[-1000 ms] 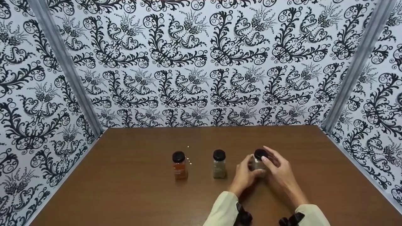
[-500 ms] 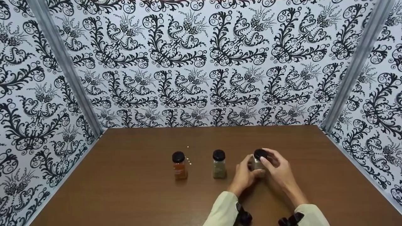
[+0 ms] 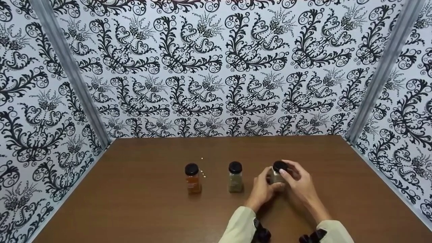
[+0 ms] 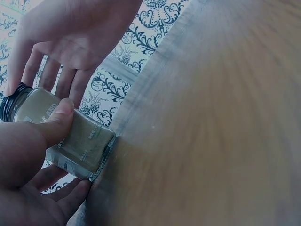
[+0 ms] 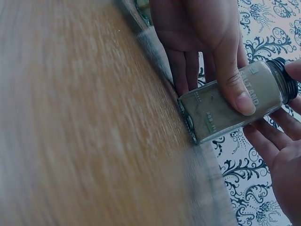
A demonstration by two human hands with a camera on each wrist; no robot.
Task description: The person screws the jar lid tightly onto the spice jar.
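Note:
A square glass spice jar (image 4: 87, 136) with pale tan powder, white lettering and a black lid (image 5: 283, 80) stands upright at the right of the group. My left hand (image 3: 261, 189) grips its body, thumb across the front and fingers behind. My right hand (image 3: 302, 184) pinches the black lid between thumb and fingers; its other fingers reach down beside the glass. The jar's base is right at the table surface in both wrist views. A second spice jar (image 3: 235, 180), greenish with a black lid, stands just left of my left hand.
Further left stands a spice jar with orange-red contents (image 3: 193, 184) and a black lid. Small bright specks (image 3: 202, 173) lie beside it on the brown wooden table (image 3: 152, 209). Black-and-white patterned walls (image 3: 216, 67) enclose the table at the back and sides.
My right fingers have shifted slightly on the lid, the fingertips curling a little closer round it. My left hand and the jars keep their places.

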